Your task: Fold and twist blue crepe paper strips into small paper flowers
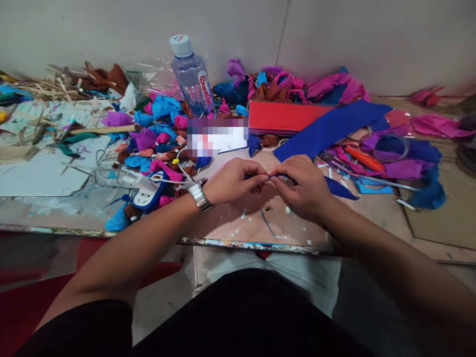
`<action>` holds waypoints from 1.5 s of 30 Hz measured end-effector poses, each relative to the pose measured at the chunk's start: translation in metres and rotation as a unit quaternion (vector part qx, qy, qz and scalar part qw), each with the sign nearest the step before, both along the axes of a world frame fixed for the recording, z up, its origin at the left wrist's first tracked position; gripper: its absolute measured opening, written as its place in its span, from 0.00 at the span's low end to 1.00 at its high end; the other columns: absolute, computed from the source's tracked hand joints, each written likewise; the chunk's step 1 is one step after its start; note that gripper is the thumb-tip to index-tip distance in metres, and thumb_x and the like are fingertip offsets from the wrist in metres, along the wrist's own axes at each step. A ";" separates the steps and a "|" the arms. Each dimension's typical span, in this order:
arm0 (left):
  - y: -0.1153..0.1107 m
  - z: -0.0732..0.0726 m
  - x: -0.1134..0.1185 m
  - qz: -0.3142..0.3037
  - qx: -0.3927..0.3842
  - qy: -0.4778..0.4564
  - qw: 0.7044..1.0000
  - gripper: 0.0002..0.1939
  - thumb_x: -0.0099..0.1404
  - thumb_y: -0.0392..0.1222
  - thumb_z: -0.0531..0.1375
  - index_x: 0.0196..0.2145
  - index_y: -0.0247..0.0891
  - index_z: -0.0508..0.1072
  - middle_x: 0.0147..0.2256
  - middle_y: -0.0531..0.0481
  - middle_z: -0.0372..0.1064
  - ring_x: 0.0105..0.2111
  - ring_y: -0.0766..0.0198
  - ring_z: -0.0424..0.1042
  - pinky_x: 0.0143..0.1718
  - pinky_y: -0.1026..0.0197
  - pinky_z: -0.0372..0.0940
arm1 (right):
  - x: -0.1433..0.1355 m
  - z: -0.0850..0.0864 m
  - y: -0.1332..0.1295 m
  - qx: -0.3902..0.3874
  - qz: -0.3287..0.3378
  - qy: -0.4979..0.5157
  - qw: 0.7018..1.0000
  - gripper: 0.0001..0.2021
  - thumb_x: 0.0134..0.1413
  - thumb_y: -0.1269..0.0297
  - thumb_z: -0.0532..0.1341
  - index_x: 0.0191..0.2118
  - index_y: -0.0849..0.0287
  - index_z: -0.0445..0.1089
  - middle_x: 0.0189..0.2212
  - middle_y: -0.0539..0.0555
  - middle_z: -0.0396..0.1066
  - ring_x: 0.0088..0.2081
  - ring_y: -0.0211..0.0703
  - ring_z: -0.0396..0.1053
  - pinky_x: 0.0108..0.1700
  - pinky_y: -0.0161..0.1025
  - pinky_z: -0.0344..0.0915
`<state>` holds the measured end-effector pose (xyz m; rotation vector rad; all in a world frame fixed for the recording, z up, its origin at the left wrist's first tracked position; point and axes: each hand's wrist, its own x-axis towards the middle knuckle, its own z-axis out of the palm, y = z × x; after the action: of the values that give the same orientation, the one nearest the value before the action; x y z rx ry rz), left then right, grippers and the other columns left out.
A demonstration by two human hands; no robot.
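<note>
My left hand (236, 182), with a metal watch (200, 195) on the wrist, pinches a dark blue strip (340, 189) at its fingertips. My right hand (303, 184) is closed on the same strip, and the fingertips of both hands meet just above the board. A pointed tail of the strip sticks out to the right, behind my right hand; the part inside my fingers is mostly hidden. Beyond the right hand, a wide blue band (323, 130) of crepe-like material lies slantwise over a red box (286, 116).
A clear bottle (193, 84) with a white cap stands behind several crumpled coloured pieces (163, 106). To the left are a power strip (148, 193) with cables and a wooden stick (104, 129). An orange-handled tool (364, 158) lies at right. The board's front edge (256, 244) is near me.
</note>
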<state>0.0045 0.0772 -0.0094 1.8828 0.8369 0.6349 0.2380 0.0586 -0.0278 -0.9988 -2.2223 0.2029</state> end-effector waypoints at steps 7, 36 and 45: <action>-0.002 -0.009 0.000 0.063 0.324 0.133 0.935 0.13 0.77 0.46 0.59 0.41 0.39 0.82 0.33 0.48 0.82 0.32 0.63 0.79 0.34 0.61 0.62 | -0.005 -0.001 -0.003 -0.071 -0.024 0.021 0.997 0.02 0.68 0.65 0.61 0.43 0.52 0.72 0.38 0.54 0.78 0.42 0.53 0.72 0.46 0.49 0.62; -0.003 -0.002 0.000 0.030 0.151 0.057 0.986 0.12 0.74 0.44 0.60 0.40 0.36 0.82 0.33 0.49 0.82 0.31 0.65 0.76 0.34 0.63 0.65 | 0.000 -0.001 0.001 -0.071 -0.051 0.075 0.993 0.03 0.63 0.64 0.64 0.40 0.54 0.76 0.34 0.53 0.78 0.38 0.50 0.75 0.42 0.46 0.66; -0.001 -0.004 0.003 -0.007 0.048 0.053 0.997 0.14 0.74 0.43 0.59 0.36 0.34 0.81 0.31 0.48 0.82 0.29 0.67 0.78 0.33 0.66 0.68 | 0.000 -0.003 -0.001 -0.035 -0.005 0.058 0.998 0.03 0.66 0.63 0.67 0.42 0.53 0.80 0.37 0.52 0.84 0.40 0.50 0.79 0.45 0.48 0.68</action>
<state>0.0070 0.0760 -0.0132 2.0223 0.8724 0.5801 0.2380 0.0579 -0.0306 -1.0100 -2.1164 0.3294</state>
